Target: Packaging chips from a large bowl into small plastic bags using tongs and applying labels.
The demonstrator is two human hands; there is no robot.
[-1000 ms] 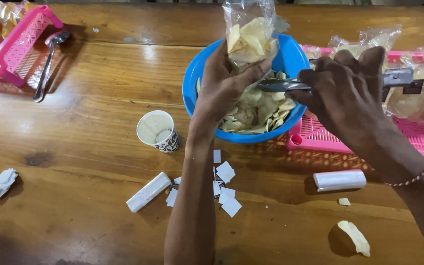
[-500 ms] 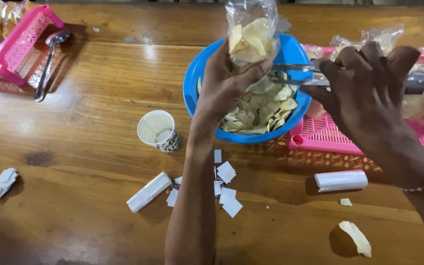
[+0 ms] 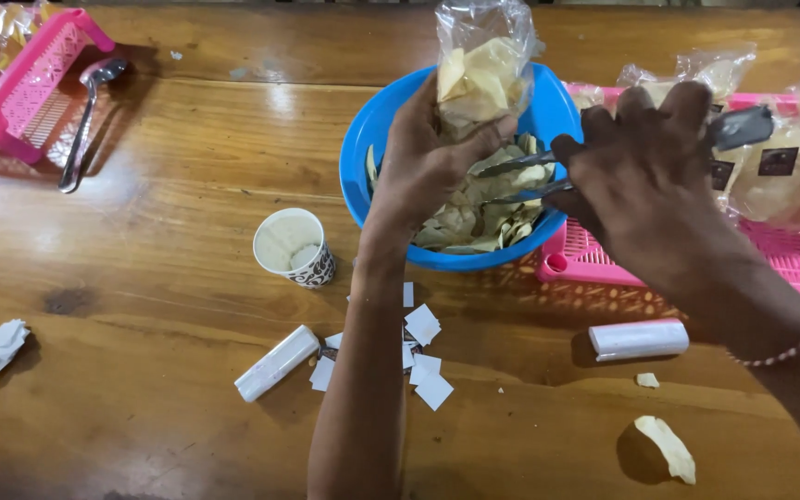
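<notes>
1. The left hand point(image 3: 423, 162) is clamped round the lower part of a clear plastic bag point(image 3: 483, 65) partly filled with pale chips, holding it upright over the near-left side of the blue bowl point(image 3: 368, 139); the thumb presses the bag from the right.
2. The right hand point(image 3: 641, 176) grips metal tongs point(image 3: 520, 176), fingers closed over the handle; the tong arms stand slightly apart, tips among the chips point(image 3: 479, 222) in the bowl, just right of the bag.
3. The bowl sits at the far middle of the wooden table point(image 3: 168, 130), touching a pink basket point(image 3: 594, 255) on its right that holds sealed chip packets point(image 3: 775, 171).
4. Near the bowl's left stands a paper cup point(image 3: 291, 244).
5. White paper slips point(image 3: 423, 356) lie beside the left forearm.
6. A loose chip point(image 3: 667, 446) lies at the near right.
</notes>
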